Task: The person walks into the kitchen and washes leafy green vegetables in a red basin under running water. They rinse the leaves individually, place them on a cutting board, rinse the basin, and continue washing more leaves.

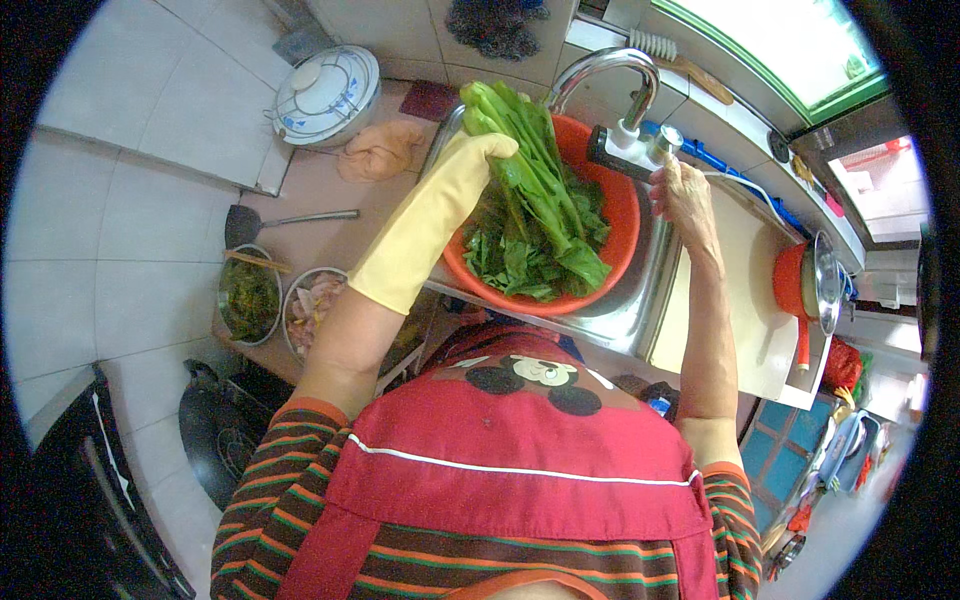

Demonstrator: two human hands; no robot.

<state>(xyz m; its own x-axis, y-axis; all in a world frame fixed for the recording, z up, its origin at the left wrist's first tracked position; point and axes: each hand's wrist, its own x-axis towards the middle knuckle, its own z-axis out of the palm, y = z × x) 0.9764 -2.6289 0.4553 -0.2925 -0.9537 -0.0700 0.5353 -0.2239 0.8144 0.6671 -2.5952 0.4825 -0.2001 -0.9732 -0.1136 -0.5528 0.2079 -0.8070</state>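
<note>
My left hand (476,169), in a long yellow rubber glove, grips a bunch of leafy green vegetables (529,172) by the stem end. The leaves hang down into a red plastic basin (632,225), where more wet greens (499,259) lie. The basin sits over the stainless steel sink (634,300). At the right, my bare right hand (684,199) has its fingers on the metal knob (667,139) of a faucet with a black and white body (622,154). Its curved chrome spout (600,64) arches behind the basin. I cannot tell whether water runs.
Left of the sink are a lidded enamel pot (326,94), an orange cloth (382,150), a spatula (300,218), a bowl of dark greens (250,300) and a bowl of cut meat (319,296). A cream board (739,300) and a red-handled pan (793,281) lie right. A brush (690,71) rests on the ledge.
</note>
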